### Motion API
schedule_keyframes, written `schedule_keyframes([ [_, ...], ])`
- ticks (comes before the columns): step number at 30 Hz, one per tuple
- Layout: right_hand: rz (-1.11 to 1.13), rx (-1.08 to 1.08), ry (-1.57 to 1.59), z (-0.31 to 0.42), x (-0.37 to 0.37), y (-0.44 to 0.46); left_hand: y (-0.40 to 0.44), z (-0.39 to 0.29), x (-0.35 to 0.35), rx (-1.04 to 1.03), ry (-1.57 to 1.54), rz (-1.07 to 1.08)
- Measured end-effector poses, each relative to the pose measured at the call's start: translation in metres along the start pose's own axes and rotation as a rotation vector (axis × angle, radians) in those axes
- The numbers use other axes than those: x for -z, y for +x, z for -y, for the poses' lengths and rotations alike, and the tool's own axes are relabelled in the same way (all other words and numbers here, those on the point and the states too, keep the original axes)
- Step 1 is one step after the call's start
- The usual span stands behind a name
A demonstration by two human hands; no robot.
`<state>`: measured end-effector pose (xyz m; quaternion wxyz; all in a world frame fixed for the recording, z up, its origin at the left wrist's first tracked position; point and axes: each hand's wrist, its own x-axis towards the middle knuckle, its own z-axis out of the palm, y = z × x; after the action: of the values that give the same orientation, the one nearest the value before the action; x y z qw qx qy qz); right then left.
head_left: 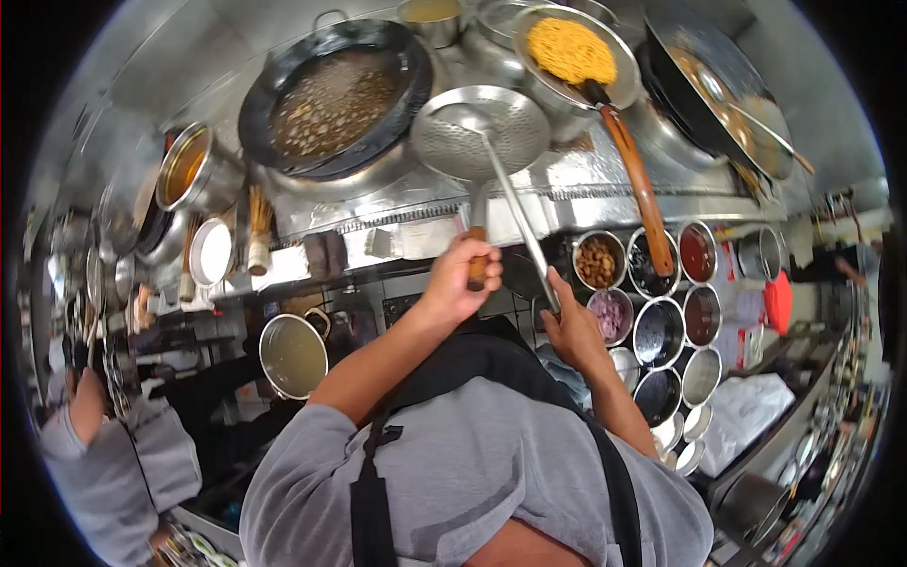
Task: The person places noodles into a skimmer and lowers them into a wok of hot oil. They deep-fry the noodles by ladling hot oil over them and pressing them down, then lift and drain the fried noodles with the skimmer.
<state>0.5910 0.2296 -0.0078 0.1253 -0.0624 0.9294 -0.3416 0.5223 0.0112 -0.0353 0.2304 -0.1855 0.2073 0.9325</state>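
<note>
My left hand (458,281) is wrapped round the wooden handle of a perforated metal skimmer (444,142). In my right hand (573,326) is the long metal handle of a ladle (518,203), whose bowl rests over the skimmer. Behind and to the left, a black wok (253,118) holds bubbling dark liquid. Yellow noodles (572,52) lie in a strainer (624,87) at the back, its wooden handle (641,194) reaching forward over the pots at the right.
Several round pots of ingredients (658,333) stand at the right. Another wok (675,90) is at the back right. Left are a pot of orange liquid (194,170), bamboo brushes (259,231) and a pot (294,356). A co-worker (123,463) stands at far left.
</note>
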Motion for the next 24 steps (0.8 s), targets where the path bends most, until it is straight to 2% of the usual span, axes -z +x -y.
schedule_keyframes([
  [2, -0.017, -0.007, -0.086, -0.010, -0.019, 0.007, 0.020, 0.011, 0.005, 0.046, 0.126, -0.007],
  [5, 0.041, -0.077, -0.272, -0.018, -0.038, 0.012, 0.028, 0.026, 0.023, 0.242, 0.529, -0.040],
  [6, 0.020, -0.053, -0.264, -0.024, -0.045, 0.014, 0.025, 0.028, 0.036, 0.248, 0.642, -0.054],
  [8, -0.022, -0.010, -0.249, -0.036, -0.056, 0.015, 0.006, 0.031, 0.061, 0.157, 0.837, -0.129],
  [12, 0.008, 0.008, -0.217, -0.035, -0.040, 0.023, -0.072, 0.012, 0.120, 0.105, 0.838, -0.263],
  [13, -0.061, 0.139, -0.324, -0.034, -0.030, 0.024, -0.095, 0.012, 0.148, 0.053, 0.857, -0.334],
  [14, -0.129, 0.289, -0.421, -0.034, -0.019, 0.029, -0.120, 0.012, 0.177, -0.008, 0.825, -0.438],
  [16, -0.343, 0.362, -0.103, -0.038, -0.012, 0.041, -0.185, 0.004, 0.219, -0.090, 0.737, -0.686],
  [18, -0.370, 0.357, -0.062, 0.029, 0.008, 0.039, -0.253, 0.011, 0.266, -0.272, 0.519, -0.910],
  [20, -0.233, 0.409, 0.210, 0.086, -0.010, 0.038, -0.325, 0.022, 0.292, -0.520, 0.316, -1.169],
  [21, -0.065, 0.501, 0.290, 0.102, -0.025, 0.039, -0.361, 0.028, 0.299, -0.615, 0.234, -1.300],
  [22, 0.094, 0.393, 0.429, 0.118, -0.052, 0.037, -0.400, 0.037, 0.306, -0.743, 0.140, -1.350],
  [23, 0.205, 0.377, 0.375, 0.122, -0.088, 0.039, -0.440, 0.044, 0.303, -0.808, 0.013, -1.470],
  [24, 0.301, 0.361, 0.314, 0.120, -0.129, 0.039, -0.475, 0.060, 0.317, -0.970, -0.124, -1.536],
])
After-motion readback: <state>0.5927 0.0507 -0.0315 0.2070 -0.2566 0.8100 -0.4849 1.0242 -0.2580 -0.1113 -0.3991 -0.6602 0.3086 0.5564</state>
